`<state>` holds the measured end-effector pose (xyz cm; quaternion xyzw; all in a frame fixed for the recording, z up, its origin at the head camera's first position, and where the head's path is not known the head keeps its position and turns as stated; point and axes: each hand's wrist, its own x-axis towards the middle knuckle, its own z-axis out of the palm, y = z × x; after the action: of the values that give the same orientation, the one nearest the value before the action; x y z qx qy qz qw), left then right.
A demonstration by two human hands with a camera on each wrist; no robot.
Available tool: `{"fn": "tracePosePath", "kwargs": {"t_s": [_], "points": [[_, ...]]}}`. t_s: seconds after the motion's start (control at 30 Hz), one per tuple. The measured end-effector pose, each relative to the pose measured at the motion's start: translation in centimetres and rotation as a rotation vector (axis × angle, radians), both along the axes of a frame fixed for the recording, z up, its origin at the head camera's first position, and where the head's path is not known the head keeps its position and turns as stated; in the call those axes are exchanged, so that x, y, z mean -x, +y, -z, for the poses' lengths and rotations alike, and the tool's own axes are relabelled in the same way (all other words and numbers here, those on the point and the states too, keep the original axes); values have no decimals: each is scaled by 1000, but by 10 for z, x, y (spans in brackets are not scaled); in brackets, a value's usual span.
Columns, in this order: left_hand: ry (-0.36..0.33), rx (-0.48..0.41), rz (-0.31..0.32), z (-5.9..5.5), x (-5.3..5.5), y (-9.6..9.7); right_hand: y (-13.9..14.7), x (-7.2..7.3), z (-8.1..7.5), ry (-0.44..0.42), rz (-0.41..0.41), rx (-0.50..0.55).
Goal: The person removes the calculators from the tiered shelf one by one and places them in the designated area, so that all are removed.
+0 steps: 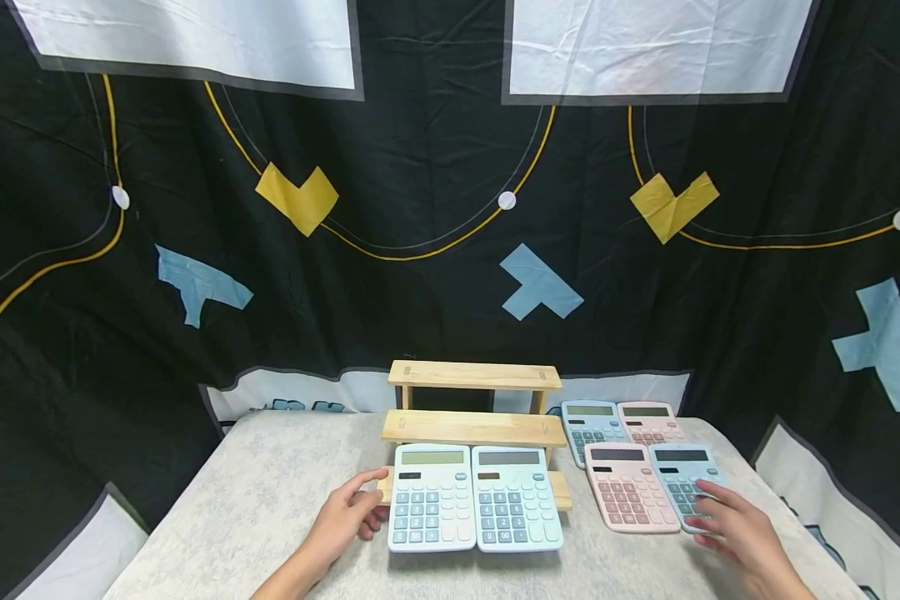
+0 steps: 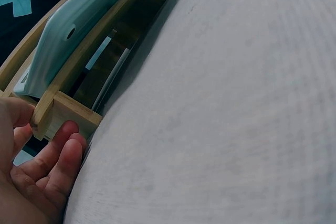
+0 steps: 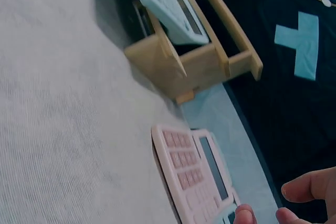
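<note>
Two light blue calculators, a left one (image 1: 432, 500) and a right one (image 1: 517, 500), lean side by side on the lowest step of a three-tier wooden rack (image 1: 474, 427). At the rack's left end is my left hand (image 1: 337, 517); in the left wrist view its fingertips (image 2: 68, 129) lie against the wooden end, around the front strip. My right hand (image 1: 742, 533) hovers with parted fingers over a blue calculator (image 1: 682, 457) on the table. Beside that lies a pink calculator (image 1: 630, 492). Whether the right fingertips touch the blue one is unclear.
Behind the front pair lie another blue calculator (image 1: 588, 411) and another pink calculator (image 1: 648, 412), partly covered. The pale table (image 1: 285, 467) ends at a black cloth backdrop (image 1: 420, 317) with tape pieces on it.
</note>
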<state>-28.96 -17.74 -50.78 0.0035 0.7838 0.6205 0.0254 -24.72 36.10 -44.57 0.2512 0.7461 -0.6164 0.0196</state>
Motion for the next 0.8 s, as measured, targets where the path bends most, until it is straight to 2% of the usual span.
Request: {"fn": "tracePosePath", "kwargs": {"t_s": [0.33,0.8], "points": [[5,0,8,-1,-1,-1,-21,-7,-8,16,-107,70],[-8,-3,2,-3,-2,0,-49,-11,-6,78,-177,111]]}}
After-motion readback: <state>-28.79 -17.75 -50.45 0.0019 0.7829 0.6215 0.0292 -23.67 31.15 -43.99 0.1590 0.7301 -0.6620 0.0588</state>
